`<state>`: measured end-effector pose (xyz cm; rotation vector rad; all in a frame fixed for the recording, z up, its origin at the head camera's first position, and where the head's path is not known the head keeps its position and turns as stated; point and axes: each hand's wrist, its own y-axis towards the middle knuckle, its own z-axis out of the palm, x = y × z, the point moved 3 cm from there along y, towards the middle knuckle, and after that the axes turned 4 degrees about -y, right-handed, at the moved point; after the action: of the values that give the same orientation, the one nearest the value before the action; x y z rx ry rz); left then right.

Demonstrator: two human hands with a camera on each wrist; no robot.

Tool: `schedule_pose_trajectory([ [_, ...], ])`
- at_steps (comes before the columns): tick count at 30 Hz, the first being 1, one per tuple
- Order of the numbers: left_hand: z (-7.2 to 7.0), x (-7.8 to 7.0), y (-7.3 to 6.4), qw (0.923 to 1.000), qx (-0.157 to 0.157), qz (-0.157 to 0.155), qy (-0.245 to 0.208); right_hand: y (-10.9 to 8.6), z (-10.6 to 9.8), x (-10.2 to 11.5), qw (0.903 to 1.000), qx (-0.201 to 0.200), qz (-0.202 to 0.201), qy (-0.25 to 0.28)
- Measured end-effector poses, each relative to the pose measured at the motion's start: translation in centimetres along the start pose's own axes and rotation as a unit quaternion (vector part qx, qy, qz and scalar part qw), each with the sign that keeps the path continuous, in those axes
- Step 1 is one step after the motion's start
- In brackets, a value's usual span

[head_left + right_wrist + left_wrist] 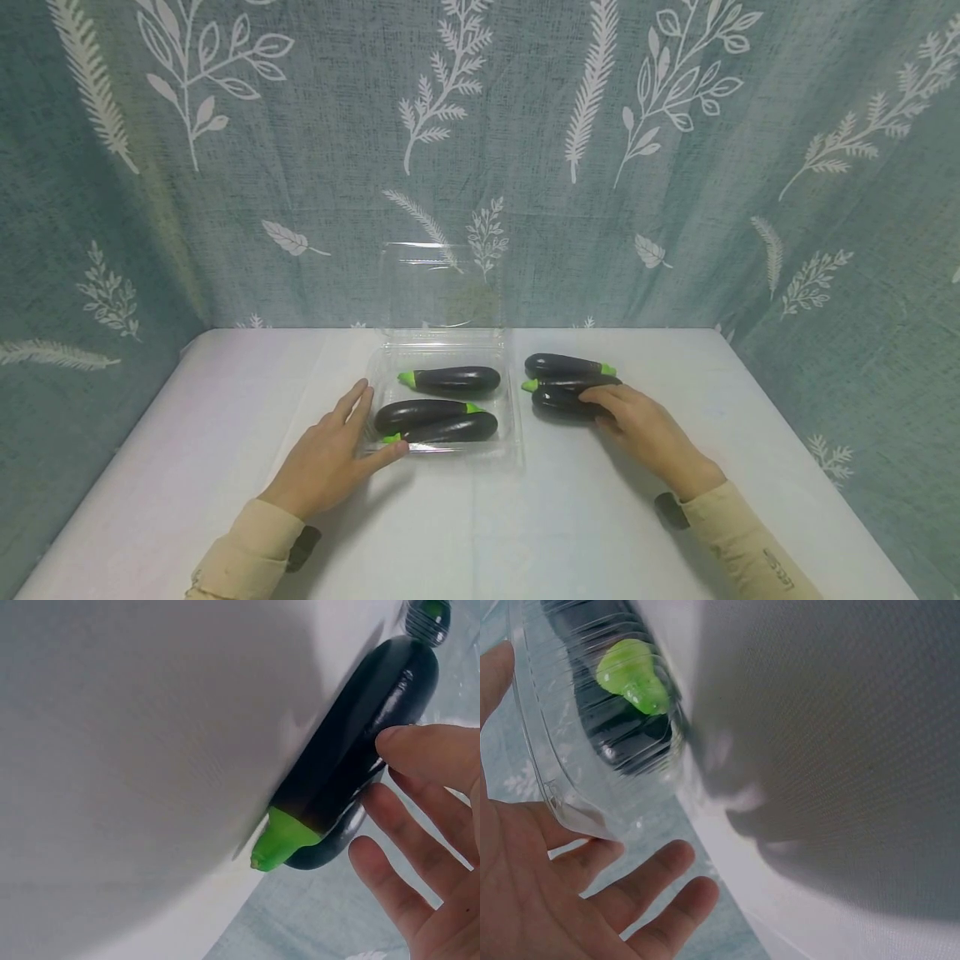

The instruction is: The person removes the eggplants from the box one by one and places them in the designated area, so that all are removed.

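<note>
In the head view, a clear hinged plastic container stands with its lid raised, holding three dark eggplants with green stems: a rear eggplant, a middle eggplant and a front eggplant. My left hand rests spread at its front left corner, thumb along the front rim, fingers beside the left wall. To the right, my right hand touches the nearest eggplant of a group of three. In the right wrist view, my thumb overlaps that eggplant, with the other fingers extended beside it.
Behind the touched one lie another eggplant and a rear eggplant, side by side on the white table. A patterned grey-green curtain encloses the back and sides; the raised lid stands close before it.
</note>
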<state>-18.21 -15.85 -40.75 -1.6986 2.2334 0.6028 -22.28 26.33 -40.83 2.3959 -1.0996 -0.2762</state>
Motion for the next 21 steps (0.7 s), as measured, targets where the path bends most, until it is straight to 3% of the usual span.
schedule_pose_trajectory([
  [7, 0.0, 0.1, 0.0, 1.0000, -0.004, 0.004, 0.005, 0.5, -0.4, -0.1, 0.9999, 0.001, 0.012, 0.009],
  [14, 0.1, 0.2, 0.0, 1.0000, -0.004, 0.004, 0.008, 1.1, -1.2, -0.2, 0.9972, 0.028, 0.060, 0.034],
  [21, 0.1, 0.2, 0.0, 1.0000, -0.003, 0.003, 0.008, 2.2, -1.8, 0.6, 0.9965, 0.000, 0.051, 0.066],
])
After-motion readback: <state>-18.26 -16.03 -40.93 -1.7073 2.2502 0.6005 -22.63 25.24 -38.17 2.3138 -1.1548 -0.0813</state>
